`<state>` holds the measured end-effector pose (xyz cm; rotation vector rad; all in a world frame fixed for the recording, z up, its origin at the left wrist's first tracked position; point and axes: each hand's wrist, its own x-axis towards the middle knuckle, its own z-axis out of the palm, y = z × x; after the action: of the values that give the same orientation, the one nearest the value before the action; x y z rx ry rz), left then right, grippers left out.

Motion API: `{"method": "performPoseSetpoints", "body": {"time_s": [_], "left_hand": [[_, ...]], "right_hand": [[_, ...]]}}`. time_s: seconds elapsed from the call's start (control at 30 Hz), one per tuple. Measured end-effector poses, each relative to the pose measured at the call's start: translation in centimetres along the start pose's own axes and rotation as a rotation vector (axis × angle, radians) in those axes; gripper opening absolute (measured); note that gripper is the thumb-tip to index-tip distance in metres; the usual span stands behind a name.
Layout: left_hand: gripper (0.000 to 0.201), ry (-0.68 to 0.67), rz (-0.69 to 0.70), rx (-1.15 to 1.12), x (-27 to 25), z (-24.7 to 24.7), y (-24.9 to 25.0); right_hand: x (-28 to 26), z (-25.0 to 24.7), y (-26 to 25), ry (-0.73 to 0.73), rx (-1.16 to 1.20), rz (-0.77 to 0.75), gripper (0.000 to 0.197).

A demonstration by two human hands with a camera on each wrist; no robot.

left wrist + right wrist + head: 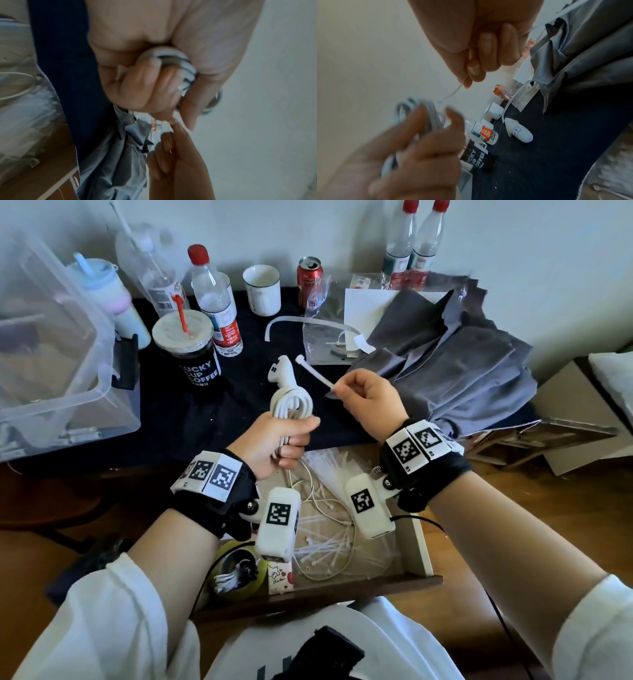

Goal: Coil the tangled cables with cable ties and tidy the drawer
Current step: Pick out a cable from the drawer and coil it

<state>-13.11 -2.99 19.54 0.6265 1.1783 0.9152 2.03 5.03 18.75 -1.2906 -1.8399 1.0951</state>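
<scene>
Head view shows the left hand (pixel 277 440) gripping a coiled white cable (pixel 291 405), right-hand fingers (pixel 346 386) pinching an unfastened white plastic cable tie (pixel 313 373); thin white cables (pixel 322 508) still tangle in the open wooden drawer (pixel 421 542).

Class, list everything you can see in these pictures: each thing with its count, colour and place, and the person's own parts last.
coiled cable: one, white, gripped in the left hand
cable tie: one, white, pinched in the right hand
loose cable ties: many, white, in the drawer
drawer: one, brown front, open below the hands
thin cables: tangled, white, in the drawer
coffee cup: one, black label, red straw, on the table
bottles: four, clear, red caps on three, by the wall
can: one, red, at the back
mug: one, white, at the back
storage box: one, clear, table's left
cloth: one, grey, table's right
left hand: grips the coil
right hand: pinches the tie
</scene>
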Motion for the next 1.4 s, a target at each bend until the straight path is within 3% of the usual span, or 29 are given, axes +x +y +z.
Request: {"method": "performPoseSetpoints", "body": {"time_s": [0.07, 0.23, 0.33, 0.5, 0.63, 0.77, 0.87, 0.93, 1.1, 1.17, 1.27, 1.3, 1.4], "left_hand": [[0.01, -0.068, -0.007, 0.029, -0.1, 0.9, 0.2], [0.026, -0.079, -0.01, 0.024, -0.3, 1.6, 0.2], [0.029, -0.071, -0.001, 0.015, -0.4, 1.5, 0.1], [0.018, -0.108, 0.014, -0.02, -0.8, 1.5, -0.1], [0.02, -0.132, 0.033, -0.075, -1.1, 1.6, -0.6], [0.011, -0.053, 0.084, -0.104, -0.9, 1.5, -0.6], [0.021, 0.063, 0.087, -0.142, -0.7, 0.5, -0.4], [0.025, 0.097, 0.074, -0.17, -0.7, -0.2, -0.4], [0.024, 0.105, 0.046, -0.279, -0.6, 0.1, -0.1], [0.031, 0.085, 0.038, -0.323, -0.5, 0.6, 0.0], [0.039, 0.053, 0.034, -0.32, -0.5, 1.0, 0.0], [0.035, 0.046, 0.031, -0.302, -0.5, 1.2, -0.1], [0.027, 0.045, 0.043, -0.23, -0.6, 1.6, -0.2]], "right_hand": [[-0.5, 0.7, 0.0, -0.063, 0.022, -0.007, 0.019], [-2.0, 1.1, -0.6, -0.244, 0.066, -0.036, 0.024], [-2.5, 0.9, -0.8, -0.275, 0.129, -0.017, 0.035], [-2.9, 0.1, -1.2, -0.346, 0.244, 0.004, 0.035], [-3.1, -0.2, -1.2, -0.378, 0.2, -0.017, 0.023], [-3.4, -0.1, -1.2, -0.389, 0.173, 0.02, 0.008], [-3.5, -0.8, -1.4, -0.409, 0.183, 0.101, 0.017], [-3.7, -1.9, -1.7, -0.466, 0.298, 0.105, 0.004], [-3.9, -2.8, -2.2, -0.61, 0.546, -0.037, 0.027], [-3.8, -2.2, -2.3, -0.544, 0.492, -0.11, 0.033], [-3.6, -1.2, -2.5, -0.313, 0.318, -0.262, 0.007], [-3.5, -1.2, -2.5, -0.261, 0.294, -0.296, 0.01], [-3.6, -1.5, -2.9, -0.291, 0.395, -0.288, 0.019]]}}
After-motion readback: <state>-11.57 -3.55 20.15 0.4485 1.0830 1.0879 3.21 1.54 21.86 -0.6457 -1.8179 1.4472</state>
